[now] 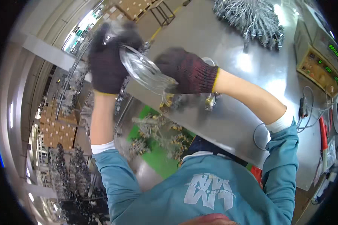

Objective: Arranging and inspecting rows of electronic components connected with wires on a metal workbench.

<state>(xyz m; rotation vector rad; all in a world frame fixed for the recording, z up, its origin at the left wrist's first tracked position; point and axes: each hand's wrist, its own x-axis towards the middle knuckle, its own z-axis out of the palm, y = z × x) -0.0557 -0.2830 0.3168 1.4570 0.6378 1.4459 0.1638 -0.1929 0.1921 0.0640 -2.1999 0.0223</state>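
Both my hands wear dark knit gloves with yellow cuffs. A loop of thin silvery-grey cables (142,69) stretches between them over the left edge of the metal table. My left hand (109,56), raised at the upper left and blurred by motion, is closed around one end of the loop. Its fingertips are smeared. My right hand (186,71) is wrapped round the other end, over the tabletop. Below it hang small brass-coloured connectors (167,102); I cannot tell whether they belong to the same cables. Another metal connector (210,102) lies on the table beside my right wrist.
A large heap of grey cables (251,24) lies at the table's far side. A beige bench instrument (317,56) with green digits stands right, near a red-handled tool (323,135). More cable bundles (157,135) rest over a green surface lower left. Cartons (58,125) are stacked far left.
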